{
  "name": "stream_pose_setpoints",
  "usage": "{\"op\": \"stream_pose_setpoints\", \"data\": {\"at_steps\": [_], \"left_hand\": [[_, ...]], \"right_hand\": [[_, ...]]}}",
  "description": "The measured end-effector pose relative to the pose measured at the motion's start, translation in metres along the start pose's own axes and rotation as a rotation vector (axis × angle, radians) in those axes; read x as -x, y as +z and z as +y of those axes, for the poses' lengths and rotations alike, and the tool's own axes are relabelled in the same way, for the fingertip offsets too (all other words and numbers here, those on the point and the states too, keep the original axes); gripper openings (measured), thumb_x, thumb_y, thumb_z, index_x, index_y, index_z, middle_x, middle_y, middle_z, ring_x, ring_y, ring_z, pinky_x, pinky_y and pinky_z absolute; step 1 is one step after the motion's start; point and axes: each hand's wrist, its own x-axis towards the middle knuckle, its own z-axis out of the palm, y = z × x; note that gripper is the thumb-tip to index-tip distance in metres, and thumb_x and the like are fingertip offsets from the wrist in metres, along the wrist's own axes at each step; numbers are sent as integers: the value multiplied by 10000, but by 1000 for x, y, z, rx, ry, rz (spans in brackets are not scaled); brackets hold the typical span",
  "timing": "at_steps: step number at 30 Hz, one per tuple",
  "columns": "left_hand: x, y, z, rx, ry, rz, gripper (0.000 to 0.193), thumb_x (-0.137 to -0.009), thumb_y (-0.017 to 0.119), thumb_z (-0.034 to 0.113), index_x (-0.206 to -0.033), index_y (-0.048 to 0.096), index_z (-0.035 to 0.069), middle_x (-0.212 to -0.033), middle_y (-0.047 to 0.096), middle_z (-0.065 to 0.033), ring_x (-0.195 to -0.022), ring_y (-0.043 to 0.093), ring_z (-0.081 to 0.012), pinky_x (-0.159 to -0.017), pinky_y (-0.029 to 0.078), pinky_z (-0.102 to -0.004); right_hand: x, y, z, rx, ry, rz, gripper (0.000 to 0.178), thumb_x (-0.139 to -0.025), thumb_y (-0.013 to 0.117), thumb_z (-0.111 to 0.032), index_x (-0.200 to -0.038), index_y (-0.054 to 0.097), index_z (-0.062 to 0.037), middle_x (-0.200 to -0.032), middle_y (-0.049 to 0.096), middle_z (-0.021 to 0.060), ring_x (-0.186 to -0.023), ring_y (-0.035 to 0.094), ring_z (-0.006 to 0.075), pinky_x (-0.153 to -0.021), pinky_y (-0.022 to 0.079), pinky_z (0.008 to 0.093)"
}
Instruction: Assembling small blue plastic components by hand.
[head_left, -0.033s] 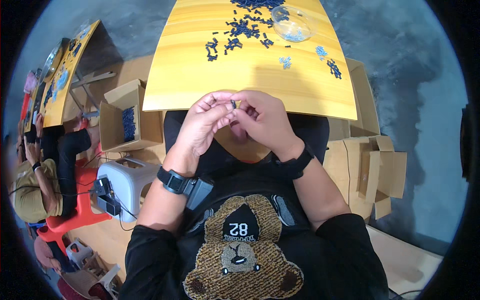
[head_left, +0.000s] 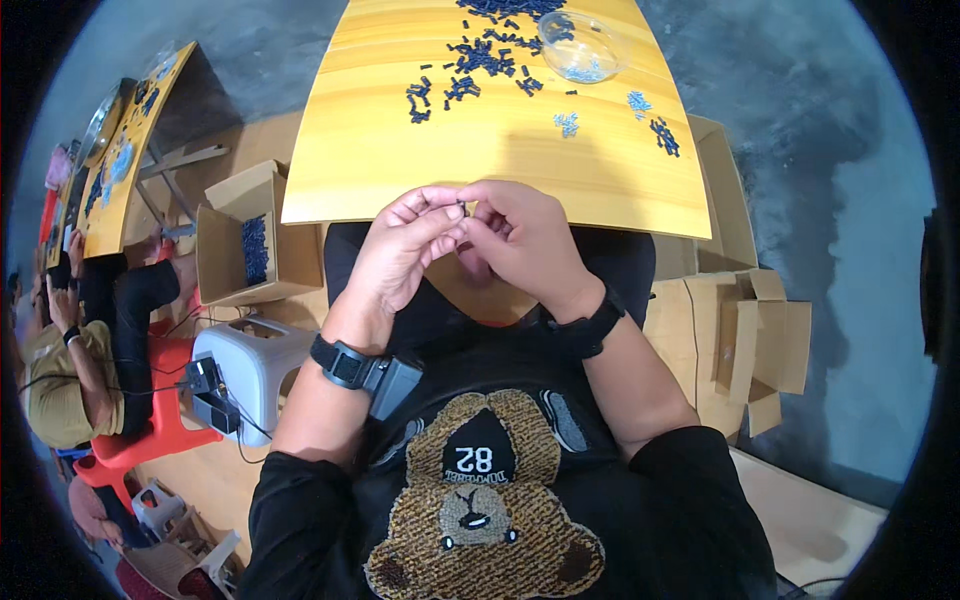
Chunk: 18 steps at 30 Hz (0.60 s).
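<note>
Just off the table's near edge, my left hand (head_left: 405, 245) and my right hand (head_left: 525, 235) meet fingertip to fingertip. Pinched between them is a small dark piece (head_left: 462, 209), mostly covered by the fingers, so its exact kind cannot be made out. Both hands have thumb and forefinger closed on it. Beyond them on the yellow wooden table (head_left: 400, 165) lie loose black short cylindrical pieces (head_left: 485, 60), with a larger heap at the far edge. To the right are small light silvery pieces (head_left: 566, 124), another silvery group (head_left: 638, 103) and a small black pile (head_left: 664, 138).
A clear round bowl (head_left: 600, 72) holding silvery pieces stands at the table's far right. An open carton (head_left: 285, 255) with dark pieces sits left; empty-looking cartons (head_left: 775, 345) stand right. A grey stool (head_left: 255, 370) carries black adapters and cables. Another person (head_left: 75, 370) sits far left.
</note>
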Motion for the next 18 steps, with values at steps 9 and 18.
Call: {"op": "stream_pose_setpoints", "data": {"at_steps": [9,18], "left_hand": [[-11,-5,-1,-120,-48,44,142,-855,612,128,-950,635,25,-839,652,-38,-710,602,-83,-648,493,-199],[-53,-29,16,-193,178,132,142,-860,603,112,-956,630,11,-830,646,-54,-700,575,-93,-653,472,-212]], "right_hand": [[-4,0,5,98,27,7,168,-747,609,-135,-892,600,-52,-718,582,124,-680,573,288,-620,462,374],[-17,-64,58,493,9,210,166,-732,612,-122,-864,624,-23,-776,596,137,-735,580,289,-685,469,379]]}}
